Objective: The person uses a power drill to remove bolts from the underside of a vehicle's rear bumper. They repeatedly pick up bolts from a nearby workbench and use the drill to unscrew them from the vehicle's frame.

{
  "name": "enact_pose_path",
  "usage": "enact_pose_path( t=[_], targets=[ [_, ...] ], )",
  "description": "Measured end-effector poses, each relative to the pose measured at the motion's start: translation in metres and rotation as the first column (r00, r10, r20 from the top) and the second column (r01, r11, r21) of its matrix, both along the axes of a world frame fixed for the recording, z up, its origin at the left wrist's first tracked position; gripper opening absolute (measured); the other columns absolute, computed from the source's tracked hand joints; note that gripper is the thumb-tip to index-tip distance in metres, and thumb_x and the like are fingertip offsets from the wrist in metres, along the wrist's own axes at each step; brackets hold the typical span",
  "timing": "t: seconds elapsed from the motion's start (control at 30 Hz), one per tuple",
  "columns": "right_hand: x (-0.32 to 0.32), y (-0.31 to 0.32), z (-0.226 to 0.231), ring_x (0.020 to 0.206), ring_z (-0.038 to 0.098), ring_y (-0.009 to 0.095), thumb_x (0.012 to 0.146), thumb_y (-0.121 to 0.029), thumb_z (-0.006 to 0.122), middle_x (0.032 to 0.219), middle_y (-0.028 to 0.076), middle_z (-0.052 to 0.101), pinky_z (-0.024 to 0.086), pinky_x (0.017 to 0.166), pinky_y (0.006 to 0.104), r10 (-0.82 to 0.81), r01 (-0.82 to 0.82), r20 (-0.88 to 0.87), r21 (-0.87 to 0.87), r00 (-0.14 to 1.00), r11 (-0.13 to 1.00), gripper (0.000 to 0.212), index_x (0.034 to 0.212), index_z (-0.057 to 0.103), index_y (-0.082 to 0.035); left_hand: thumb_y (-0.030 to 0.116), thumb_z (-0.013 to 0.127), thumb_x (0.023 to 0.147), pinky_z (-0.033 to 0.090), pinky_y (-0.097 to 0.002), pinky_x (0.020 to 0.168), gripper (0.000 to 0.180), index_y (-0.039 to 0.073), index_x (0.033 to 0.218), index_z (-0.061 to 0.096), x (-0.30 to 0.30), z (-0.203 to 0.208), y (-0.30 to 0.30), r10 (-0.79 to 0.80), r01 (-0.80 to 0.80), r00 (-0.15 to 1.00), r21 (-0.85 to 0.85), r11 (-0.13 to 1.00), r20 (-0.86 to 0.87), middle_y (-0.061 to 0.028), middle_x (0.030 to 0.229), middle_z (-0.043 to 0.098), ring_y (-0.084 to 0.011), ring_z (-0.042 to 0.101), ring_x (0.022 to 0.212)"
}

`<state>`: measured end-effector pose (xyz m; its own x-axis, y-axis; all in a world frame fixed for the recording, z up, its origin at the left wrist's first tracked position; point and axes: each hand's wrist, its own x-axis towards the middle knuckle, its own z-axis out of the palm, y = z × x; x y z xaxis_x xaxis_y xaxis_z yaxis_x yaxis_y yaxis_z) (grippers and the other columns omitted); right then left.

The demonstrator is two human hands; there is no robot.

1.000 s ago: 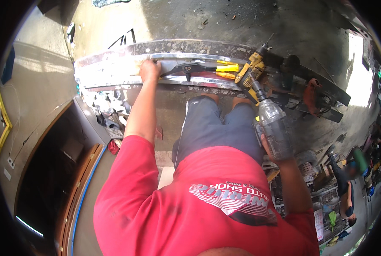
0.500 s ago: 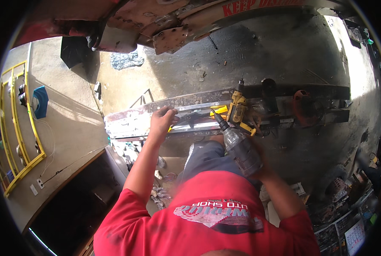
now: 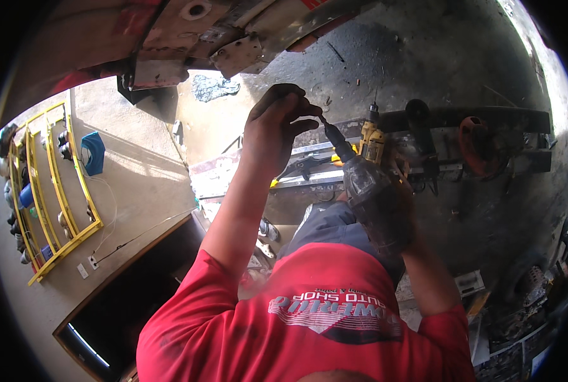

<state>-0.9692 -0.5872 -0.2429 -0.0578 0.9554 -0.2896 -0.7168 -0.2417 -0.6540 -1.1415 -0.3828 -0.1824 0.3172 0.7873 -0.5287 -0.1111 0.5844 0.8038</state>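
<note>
Floor (image 3: 437, 63): grey concrete, worn, glossy in patches.
Panel (image 3: 163, 44): metal, pinkish and scuffed, curved, overlapping edges, along the upper left.
Rack (image 3: 74, 246): yellow bars, ladder-shaped, at far left.
Bench (image 3: 510, 117): long, narrow, dark rails, mottled surface, bare bright metal toward the left.
Driver (image 3: 376, 200): dark, bulky body, scuffed, smooth rounded nose; held up between torso and bench, slanting toward the left hand.
Yellow drill (image 3: 372, 144): hard casing, slim dark chuck, on the bench beyond the driver.
Right hand (image 3: 404, 194): wrapped around the driver, mostly hidden behind it, elbow bent.
Left hand (image 3: 276, 124): raised, wrist bent, fingers curled, thumb and fingertips narrowly spaced.
Bit (image 3: 323, 120): thin, dark, at the driver's tip, by the left fingertips; whether they pinch it, cannot tell.
</note>
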Motion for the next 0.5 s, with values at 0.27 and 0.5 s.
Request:
enact_pose_path(
  t=[0.27,0.5],
  targets=[
    [0.006,0.01,0.015,0.093,0.07,0.012,0.111,-0.027,0.048,0.111,0.006,0.069,0.06,0.079,0.0267,0.003,0.001,-0.057,0.084,0.998,0.996,0.038,0.136,0.058,-0.002,0.016,0.053,0.102,0.052,-0.0401,0.086,0.023,0.001,0.118,0.06,0.016,0.005,-0.004,0.044,-0.044,0.999,0.015,0.999,-0.01,-0.0117,0.103,0.068,-0.0252,0.067,0.098],
    [-0.001,0.016,0.019,0.097,0.07,0.014,0.099,-0.01,0.065,0.114,0.008,0.07,0.058,0.086,0.0286,-0.059,0.021,0.188,0.198,0.98,0.98,0.041,0.138,0.057,0.001,0.018,0.053,0.103,0.054,-0.0474,0.091,0.023,0.001,0.115,0.063,0.016,0.011,-0.012,0.09,-0.093,0.994,0.035,0.995,0.069,-0.0144,0.103,0.071,-0.0349,0.069,0.104]
  ],
)
